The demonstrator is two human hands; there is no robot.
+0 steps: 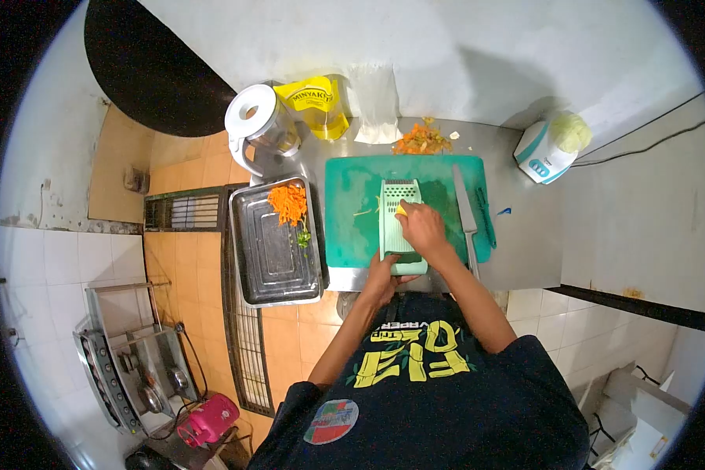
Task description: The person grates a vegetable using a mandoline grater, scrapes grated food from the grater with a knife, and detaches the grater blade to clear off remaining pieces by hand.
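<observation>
A pale green grater (391, 235) lies lengthwise on the green cutting board (348, 176), its near end toward my body. My left hand (381, 280) grips the near end of the grater, with the thumb over its edge. My right hand (423, 228) is closed over the grating surface, pressing a small yellow piece of food (401, 209) against it; most of the piece is hidden by the fingers. A few thin pale shreds lie on the board left of the grater. To the right of my right hand, a large knife (462, 200) rests along the board.
Left of the board stands a metal tray (238, 235) holding orange shreds (288, 204) and green bits (303, 236). Behind are a white-lidded jug (252, 113), a yellow pouch (315, 102), a clear bag (377, 102) and vegetable peelings (421, 139). A cabbage (569, 131) sits on a white appliance (542, 157).
</observation>
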